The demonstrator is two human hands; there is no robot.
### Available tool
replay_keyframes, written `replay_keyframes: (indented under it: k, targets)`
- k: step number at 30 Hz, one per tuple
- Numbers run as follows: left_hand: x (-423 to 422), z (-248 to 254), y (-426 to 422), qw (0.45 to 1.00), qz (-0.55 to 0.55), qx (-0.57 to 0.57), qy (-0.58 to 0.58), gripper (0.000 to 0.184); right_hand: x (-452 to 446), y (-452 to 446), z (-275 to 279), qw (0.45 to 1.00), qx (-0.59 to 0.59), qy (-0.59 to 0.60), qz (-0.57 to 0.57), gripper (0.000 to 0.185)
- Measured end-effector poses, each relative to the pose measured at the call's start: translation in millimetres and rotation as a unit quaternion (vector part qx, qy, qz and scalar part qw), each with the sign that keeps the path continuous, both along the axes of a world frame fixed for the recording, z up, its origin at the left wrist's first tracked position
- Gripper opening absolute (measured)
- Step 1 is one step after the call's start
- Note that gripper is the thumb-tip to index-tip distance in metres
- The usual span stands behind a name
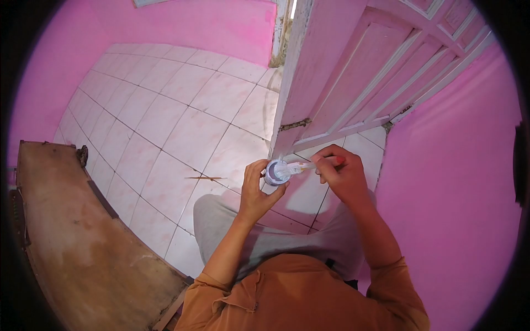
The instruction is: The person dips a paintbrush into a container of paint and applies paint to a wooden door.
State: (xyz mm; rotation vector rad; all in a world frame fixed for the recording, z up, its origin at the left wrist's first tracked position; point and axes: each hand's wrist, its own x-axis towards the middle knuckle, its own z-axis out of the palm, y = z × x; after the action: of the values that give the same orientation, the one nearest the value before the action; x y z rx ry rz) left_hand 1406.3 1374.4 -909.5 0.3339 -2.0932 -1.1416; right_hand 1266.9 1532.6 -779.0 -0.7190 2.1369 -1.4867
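Observation:
My left hand [259, 193] is wrapped round a small open can [270, 177] with whitish paint inside and on its rim. In my right hand [339, 172] is a paintbrush [297, 168] with a red-tipped handle, held between thumb and fingers. The brush's paint-coated head lies at the can's right side, over the opening. Both hands are above my lap, close to the lower corner of a pink panelled door [353, 71].
A brown wooden board [88, 231] stands at the left. Thin sticks [207, 178] lie on the tiled floor [160, 121]. A pink wall [452, 182] rises close on the right, and a metal latch [295, 124] sits on the door's lower part.

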Motion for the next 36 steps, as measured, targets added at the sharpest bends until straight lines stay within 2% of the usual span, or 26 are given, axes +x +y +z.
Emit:
replay_keyframes:
  k: [1,7,22,28,32,36]
  targets:
    - [-2,1,0,1.000,0.000,-0.001,0.000,0.069,-3,2,-4,0.998,-0.038,-0.057,-0.015,0.015]
    - [-10,6,-1,1.000,0.006,0.000,0.012,0.066,-17,12,-24,0.980,-0.112,-0.148,-0.073,0.019]
    - [-24,16,2,1.000,0.019,0.011,0.014,0.066,-11,24,-35,0.917,-0.192,-0.325,-0.129,0.027]
    - [-34,19,-1,0.999,0.021,0.007,0.031,0.065,-12,22,-31,0.890,-0.260,-0.337,-0.163,0.026]
    - [-39,24,-2,0.999,0.027,0.008,0.014,0.064,-17,19,-17,0.890,-0.278,-0.327,-0.152,0.026]
    - [-41,17,-4,0.999,0.027,0.023,0.002,0.063,-27,10,-1,0.912,-0.279,-0.263,-0.146,0.027]
